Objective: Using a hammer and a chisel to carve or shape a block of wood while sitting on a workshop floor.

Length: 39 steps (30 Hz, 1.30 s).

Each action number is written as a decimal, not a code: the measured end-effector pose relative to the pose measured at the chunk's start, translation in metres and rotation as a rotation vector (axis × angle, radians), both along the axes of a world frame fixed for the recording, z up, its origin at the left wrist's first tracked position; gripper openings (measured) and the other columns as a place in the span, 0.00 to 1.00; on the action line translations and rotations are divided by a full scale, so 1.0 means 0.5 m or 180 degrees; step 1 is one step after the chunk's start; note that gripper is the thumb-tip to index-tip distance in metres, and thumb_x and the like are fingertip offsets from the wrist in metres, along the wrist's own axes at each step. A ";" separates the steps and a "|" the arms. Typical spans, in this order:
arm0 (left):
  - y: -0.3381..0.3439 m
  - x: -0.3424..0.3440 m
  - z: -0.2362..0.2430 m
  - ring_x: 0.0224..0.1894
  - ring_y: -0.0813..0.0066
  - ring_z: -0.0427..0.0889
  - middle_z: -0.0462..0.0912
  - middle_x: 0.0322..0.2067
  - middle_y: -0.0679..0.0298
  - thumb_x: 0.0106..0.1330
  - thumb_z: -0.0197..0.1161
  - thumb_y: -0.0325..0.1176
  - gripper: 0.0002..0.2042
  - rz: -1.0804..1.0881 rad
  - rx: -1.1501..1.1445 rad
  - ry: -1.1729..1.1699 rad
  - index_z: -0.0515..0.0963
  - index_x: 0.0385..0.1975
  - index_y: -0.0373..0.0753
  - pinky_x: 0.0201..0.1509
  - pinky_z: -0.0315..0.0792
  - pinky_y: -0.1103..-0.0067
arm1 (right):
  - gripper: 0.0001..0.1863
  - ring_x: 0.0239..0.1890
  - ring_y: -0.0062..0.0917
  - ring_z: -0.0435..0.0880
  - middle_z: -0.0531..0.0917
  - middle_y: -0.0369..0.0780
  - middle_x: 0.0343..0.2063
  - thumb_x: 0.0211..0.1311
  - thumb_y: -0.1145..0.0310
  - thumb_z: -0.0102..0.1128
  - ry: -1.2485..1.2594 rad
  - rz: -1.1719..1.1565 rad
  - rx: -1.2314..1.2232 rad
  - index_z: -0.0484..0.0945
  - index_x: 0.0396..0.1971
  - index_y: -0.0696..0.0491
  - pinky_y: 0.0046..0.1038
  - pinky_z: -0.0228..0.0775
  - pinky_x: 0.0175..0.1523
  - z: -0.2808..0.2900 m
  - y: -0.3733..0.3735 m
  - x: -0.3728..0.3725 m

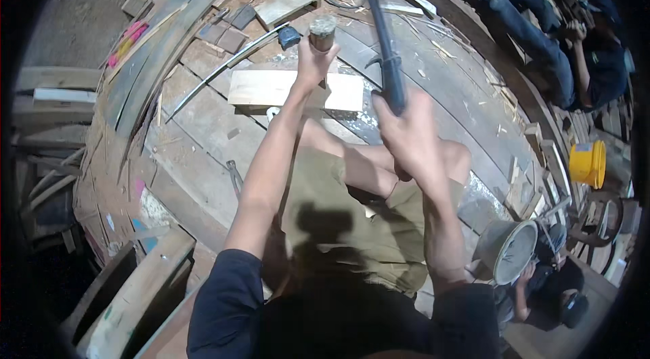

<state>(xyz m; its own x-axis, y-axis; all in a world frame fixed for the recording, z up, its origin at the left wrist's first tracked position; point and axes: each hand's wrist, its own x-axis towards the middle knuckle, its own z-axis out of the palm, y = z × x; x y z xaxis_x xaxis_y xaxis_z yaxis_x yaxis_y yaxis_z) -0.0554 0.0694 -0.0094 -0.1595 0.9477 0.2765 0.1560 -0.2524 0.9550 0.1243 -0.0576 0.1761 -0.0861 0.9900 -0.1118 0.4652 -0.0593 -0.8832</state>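
Left hand (313, 61) steadies a short round wooden-headed chisel (322, 31) upright above the pale rectangular wooden board (261, 88), fingers clamped on it; right hand (406, 132) grips a long dark-handled hammer (382, 34) raised just beside that board.

The long dark handle (384, 41) gripped by the right hand (406, 132) runs out past the top edge of the frame, so its head is cut off. The lower end of the round wooden peg (322, 31) is hidden inside the left hand (313, 61). A person (542, 27) at the upper right is partly lost in the dark rim. Another person (552, 288) at the lower right is half hidden behind a grey bucket (511, 247), perhaps crouching.
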 end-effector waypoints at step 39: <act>-0.015 0.009 -0.016 0.25 0.81 0.71 0.74 0.23 0.68 0.51 0.67 0.27 0.10 -0.0044 -0.0023 -0.0154 0.72 0.27 0.33 0.29 0.67 0.79 | 0.13 0.18 0.18 0.68 0.72 0.39 0.12 0.58 0.68 0.60 0.0589 0.0232 -0.0412 0.75 0.21 0.63 0.28 0.61 0.25 0.000 -0.036 0.024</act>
<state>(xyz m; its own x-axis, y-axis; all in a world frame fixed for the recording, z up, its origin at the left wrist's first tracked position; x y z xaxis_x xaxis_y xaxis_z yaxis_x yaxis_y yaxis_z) -0.0509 0.0619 -0.0172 -0.1594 0.9518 0.2620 0.1061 -0.2474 0.9631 0.1363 -0.0756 0.1759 -0.1876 0.9589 -0.2130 0.3034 -0.1497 -0.9410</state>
